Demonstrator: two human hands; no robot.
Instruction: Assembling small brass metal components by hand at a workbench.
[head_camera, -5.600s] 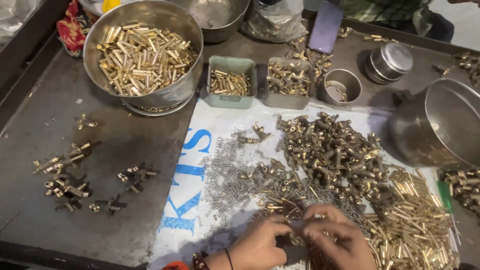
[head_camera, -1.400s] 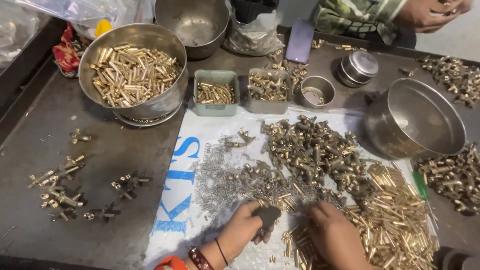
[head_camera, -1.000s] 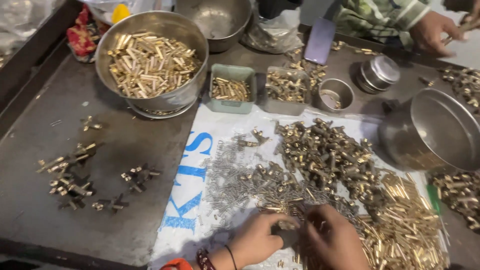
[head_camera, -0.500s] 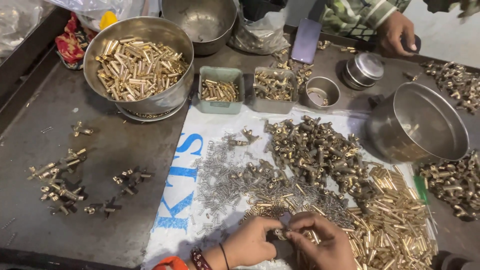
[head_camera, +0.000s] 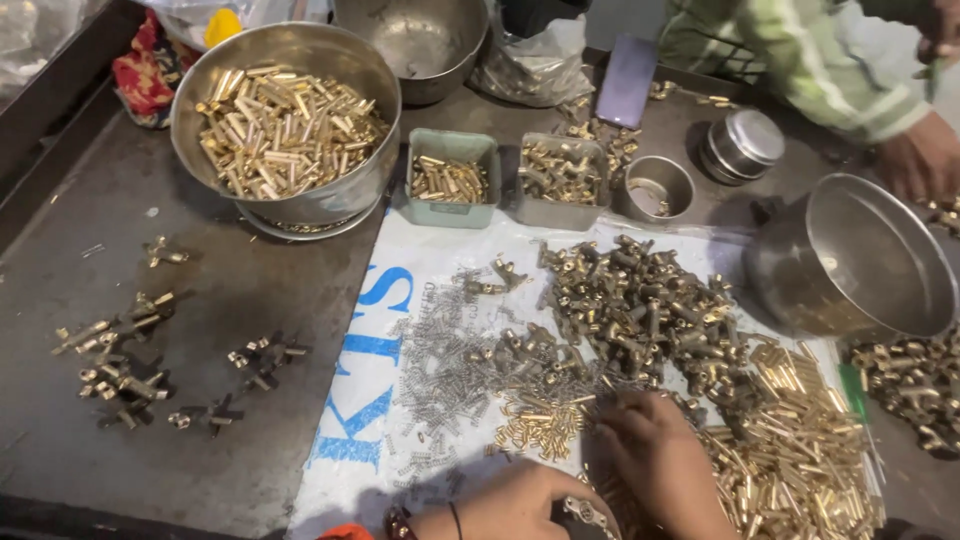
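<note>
Brass parts cover a dark metal worktable (head_camera: 250, 300), seen from above w/ a white printed sheet (head_camera: 400, 270) as the landmark. Left of the sheet, small assembled brass fittings (head_camera: 120, 360) lie in loose clusters on the bare table. Up-left of the sheet, a large steel bowl (head_camera: 300, 200) holds brass tubes. Just above the sheet's top edge sit two small green trays (head_camera: 452, 150) of brass bits, then a small steel cup (head_camera: 660, 185) & a lidded steel tin (head_camera: 742, 145).

On the sheet: thin wire springs (head_camera: 450, 370) at left-centre, a heap of brass T-fittings (head_camera: 640, 300) at centre, brass pins (head_camera: 790, 450) at its right side.

At the sheet's bottom edge, the left hand (head_camera: 520, 505) is curled around a small dark part (head_camera: 585, 515), fingers closed on it. Just right, the right hand (head_camera: 665, 455) rests on the brass pile, fingertips bent down & touching loose pieces; can't tell if it grips any.

Right of the sheet, a tilted steel bowl (head_camera: 860, 260) stands empty-faced toward the camera; beyond it, more fittings (head_camera: 915, 385). Above that, another person's hand (head_camera: 925, 155) in a green striped sleeve.
</note>
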